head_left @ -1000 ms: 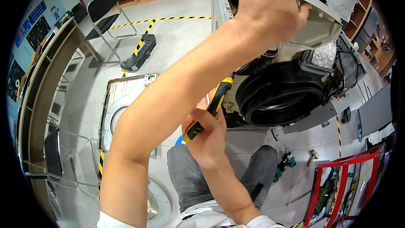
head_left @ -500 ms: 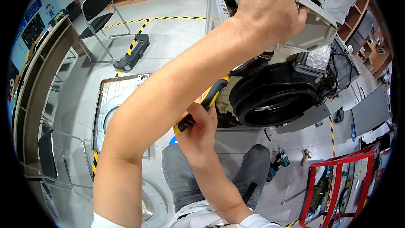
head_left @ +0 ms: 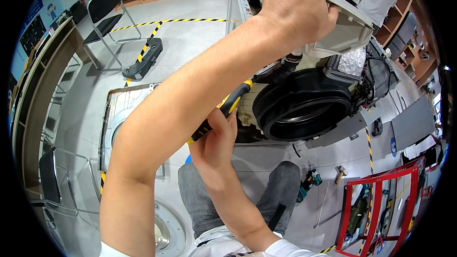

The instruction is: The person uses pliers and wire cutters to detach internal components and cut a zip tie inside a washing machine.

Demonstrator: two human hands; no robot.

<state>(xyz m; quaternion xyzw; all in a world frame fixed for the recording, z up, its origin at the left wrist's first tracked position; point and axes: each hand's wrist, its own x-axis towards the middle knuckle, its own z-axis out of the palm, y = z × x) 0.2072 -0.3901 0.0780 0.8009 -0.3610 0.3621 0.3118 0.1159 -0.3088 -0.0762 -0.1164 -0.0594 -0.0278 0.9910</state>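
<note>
- At far left I have a long desk (head_left: 35, 90) and two black chairs (head_left: 107, 24).
- On the floor beside the striped tape: a dark grey case-like part (head_left: 143, 59).
- Below it, a pale square panel with a round opening (head_left: 121, 96) lies flat, partly hidden by my left forearm.
- Near my left elbow, a round door (head_left: 177, 231) with a pale rim rests on the floor.
- My right hand (head_left: 216, 138) grasps the yellow-and-black tool (head_left: 233, 99) by its handle, angled up to the right; I cannot tell what its tip touches.
- My left hand (head_left: 297, 12) is clamped on the edge of the tilted pale housing (head_left: 345, 33), thumb in front; most fingers are hidden from me.
- Below the housing: the opened machine (head_left: 333, 135) and its black round seal (head_left: 295, 90).
- Farther right on the floor: a teal power tool (head_left: 309, 183), a hammer (head_left: 340, 173) and a red frame (head_left: 377, 181).
</note>
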